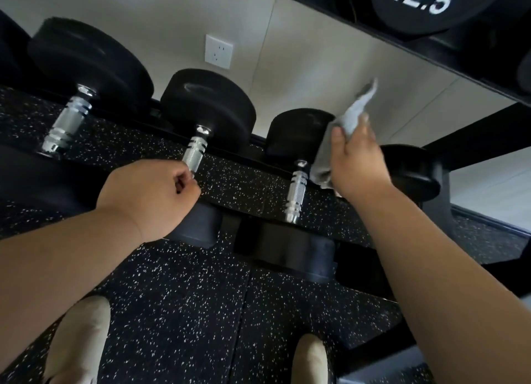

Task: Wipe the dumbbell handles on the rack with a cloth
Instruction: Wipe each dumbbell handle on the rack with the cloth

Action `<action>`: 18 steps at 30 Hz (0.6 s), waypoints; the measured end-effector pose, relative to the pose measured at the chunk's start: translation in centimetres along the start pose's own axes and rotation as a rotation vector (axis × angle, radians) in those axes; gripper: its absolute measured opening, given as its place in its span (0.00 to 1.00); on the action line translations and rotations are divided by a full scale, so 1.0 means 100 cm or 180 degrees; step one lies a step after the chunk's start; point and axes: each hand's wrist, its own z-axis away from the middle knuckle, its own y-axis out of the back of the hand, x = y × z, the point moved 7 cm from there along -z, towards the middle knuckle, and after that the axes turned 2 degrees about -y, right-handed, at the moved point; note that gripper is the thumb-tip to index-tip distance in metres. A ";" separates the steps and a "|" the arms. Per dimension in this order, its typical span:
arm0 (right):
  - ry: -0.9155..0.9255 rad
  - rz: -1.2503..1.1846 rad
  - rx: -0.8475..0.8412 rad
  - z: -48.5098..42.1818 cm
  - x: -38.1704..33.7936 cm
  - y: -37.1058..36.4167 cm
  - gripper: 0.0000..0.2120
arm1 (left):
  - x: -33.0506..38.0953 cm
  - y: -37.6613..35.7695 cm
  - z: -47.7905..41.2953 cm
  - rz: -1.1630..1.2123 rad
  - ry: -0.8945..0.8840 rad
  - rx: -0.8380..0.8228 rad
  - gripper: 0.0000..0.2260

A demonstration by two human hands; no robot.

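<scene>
Centre frame, our left hand (149,194) curls round a knurled steel handle (195,152), while our right hand (356,162) pinches the soft, light cloth (349,116), bunched at centre right just beside the next handle (297,188). The dumbbells (207,105) look heavy and best left seated. Their heads and the rack (482,131) frame overhead leave only narrow gaps for wiping.

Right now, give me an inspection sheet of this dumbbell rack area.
Surface: rack, black, tiered.
Job's things: first handle, second handle, third handle, metal; grey cloth, bunched.
Clutter: nothing seen.
Grippers: left hand grips second handle's near end; right hand holds cloth beside third handle, contact unclear.
Cables: nothing seen.
Surroundings: wall socket; speckled floor; dumbbell marked 12.5 above.
</scene>
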 end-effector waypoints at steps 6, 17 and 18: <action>0.1011 0.1204 -0.0344 -0.040 -0.072 -0.039 0.28 | -0.002 -0.002 -0.001 -0.0061 -0.0028 -0.0035 0.11; 0.0834 0.1623 -0.0393 -0.037 -0.022 -0.007 0.45 | -0.008 -0.006 -0.002 0.0007 -0.0092 0.0111 0.12; 0.0727 0.1601 -0.0384 -0.037 -0.015 -0.003 0.48 | -0.008 -0.007 -0.002 0.0022 -0.0098 0.0117 0.12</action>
